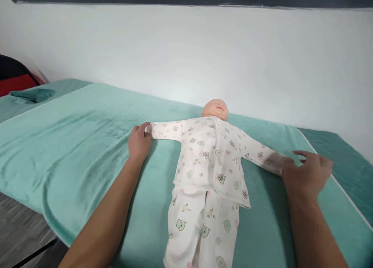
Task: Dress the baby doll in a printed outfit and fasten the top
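The doll's head [216, 109] is showing above a white printed top [208, 155], and the doll is lying on its back on a green blanket [96, 159], the head pointing toward the wall [175, 54]. Below the top, matching trousers [186, 221] are stretching toward the person, slightly rumpled between the legs.

The person's left hand [140, 141] is closing thumb and fingers on the cuff of one sleeve [167, 130], which is lying nearly straight out from the shoulder. The right hand [305, 176] is touching the end of the other sleeve [264, 156], thumb side against the cloth and the fingers spreading away from it; from where I'm standing I cannot tell whether it is pinching anything. That sleeve is slanting down and outward. No doll hands are showing at the cuffs, so I cannot tell how far the arms are reaching inside.

The cloth is looking thin, soft and light, likely to crease and bunch rather than slip, so the cuffs and hem are seeming the best places to take hold, with a gentle pinch. The head is looking smooth and firmer, probably a little slick; for moving the whole doll, I'd be supporting head and back together rather than tugging the sleeves.
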Tool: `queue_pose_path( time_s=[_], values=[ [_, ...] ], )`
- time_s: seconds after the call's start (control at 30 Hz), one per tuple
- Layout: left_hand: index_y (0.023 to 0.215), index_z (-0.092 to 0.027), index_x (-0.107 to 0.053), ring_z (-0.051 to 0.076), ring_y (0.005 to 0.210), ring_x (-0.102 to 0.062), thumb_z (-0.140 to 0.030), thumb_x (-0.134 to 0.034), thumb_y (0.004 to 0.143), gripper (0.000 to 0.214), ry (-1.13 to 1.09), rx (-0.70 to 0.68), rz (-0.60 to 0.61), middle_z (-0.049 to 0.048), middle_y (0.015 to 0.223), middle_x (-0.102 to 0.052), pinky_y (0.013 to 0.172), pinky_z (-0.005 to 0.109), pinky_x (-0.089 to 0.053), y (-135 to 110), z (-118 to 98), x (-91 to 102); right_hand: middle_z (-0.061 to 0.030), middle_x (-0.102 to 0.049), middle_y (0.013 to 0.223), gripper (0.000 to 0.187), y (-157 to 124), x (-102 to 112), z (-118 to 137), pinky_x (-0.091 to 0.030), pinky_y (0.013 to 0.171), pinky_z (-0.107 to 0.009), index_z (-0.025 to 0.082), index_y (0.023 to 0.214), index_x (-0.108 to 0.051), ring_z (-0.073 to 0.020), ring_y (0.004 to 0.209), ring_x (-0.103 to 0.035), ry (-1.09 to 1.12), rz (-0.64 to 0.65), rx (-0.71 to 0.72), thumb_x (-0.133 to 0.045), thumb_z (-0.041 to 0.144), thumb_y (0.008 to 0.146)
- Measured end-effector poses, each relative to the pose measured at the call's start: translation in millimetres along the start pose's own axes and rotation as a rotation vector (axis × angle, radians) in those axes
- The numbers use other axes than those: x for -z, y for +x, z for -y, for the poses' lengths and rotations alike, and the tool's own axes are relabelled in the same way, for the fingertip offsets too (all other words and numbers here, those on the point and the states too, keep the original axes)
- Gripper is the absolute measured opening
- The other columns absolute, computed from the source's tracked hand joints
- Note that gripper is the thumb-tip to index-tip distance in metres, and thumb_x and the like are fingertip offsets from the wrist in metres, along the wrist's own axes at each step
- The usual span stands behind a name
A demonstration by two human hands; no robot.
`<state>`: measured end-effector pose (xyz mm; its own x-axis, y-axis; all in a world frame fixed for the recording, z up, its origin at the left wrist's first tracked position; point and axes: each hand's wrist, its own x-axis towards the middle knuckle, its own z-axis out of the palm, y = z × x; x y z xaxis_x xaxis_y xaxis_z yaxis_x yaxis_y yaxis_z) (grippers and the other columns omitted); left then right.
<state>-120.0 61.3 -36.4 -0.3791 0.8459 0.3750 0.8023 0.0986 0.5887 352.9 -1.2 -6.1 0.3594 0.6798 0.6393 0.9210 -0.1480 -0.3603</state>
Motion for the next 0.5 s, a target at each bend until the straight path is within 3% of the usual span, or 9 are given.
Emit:
queue_pose_path(
  time_s=[0.1,0.2,0.3,0.5],
  values=[
    [0.130,-0.022,-0.065,0.025,0.103,-0.062,-0.026,-0.048,0.087,0.046,-0.135,0.002,0.008,0.0104,0.116,-0.067,0.096,0.038,-0.049,1.4,-1.1,0.0,-0.0221,-0.059,0.129,0.033,-7.4,-7.5,24.9,-0.040,0.111,-0.050,0.015,0.111,-0.067,-0.0373,0.129,-0.051,0.113,-0.011,0.065,-0.049,0.034,0.089],
    [0.123,-0.021,-0.068,0.020,0.089,-0.063,-0.032,-0.056,0.083,0.044,-0.308,0.099,0.009,0.0072,0.110,-0.071,0.087,0.033,-0.051,2.4,-1.3,2.2,-0.0181,-0.058,0.138,0.045,-11.4,-18.3,42.0,-0.039,0.113,-0.052,0.016,0.122,-0.063,-0.0338,0.133,-0.050,0.211,0.221,0.160,-0.045,0.046,0.094],
    [0.114,-0.018,-0.073,0.015,0.078,-0.060,-0.029,-0.061,0.077,0.040,-0.444,0.199,-0.017,0.0053,0.100,-0.073,0.076,0.028,-0.050,2.8,1.0,3.8,-0.0185,-0.058,0.140,0.055,-12.3,-26.0,42.9,-0.040,0.110,-0.056,0.015,0.135,-0.056,-0.0352,0.132,-0.051,0.161,0.376,0.132,-0.039,0.051,0.097],
    [0.099,-0.017,-0.075,0.012,0.069,-0.056,-0.026,-0.065,0.074,0.028,-0.639,0.259,-0.158,0.0029,0.086,-0.069,0.067,0.024,-0.046,3.3,4.5,1.8,-0.0178,-0.062,0.136,0.057,-11.5,-29.7,35.2,-0.041,0.107,-0.057,0.016,0.138,-0.055,-0.0367,0.127,-0.055,0.056,0.380,0.073,-0.034,0.051,0.098]
  ],
)
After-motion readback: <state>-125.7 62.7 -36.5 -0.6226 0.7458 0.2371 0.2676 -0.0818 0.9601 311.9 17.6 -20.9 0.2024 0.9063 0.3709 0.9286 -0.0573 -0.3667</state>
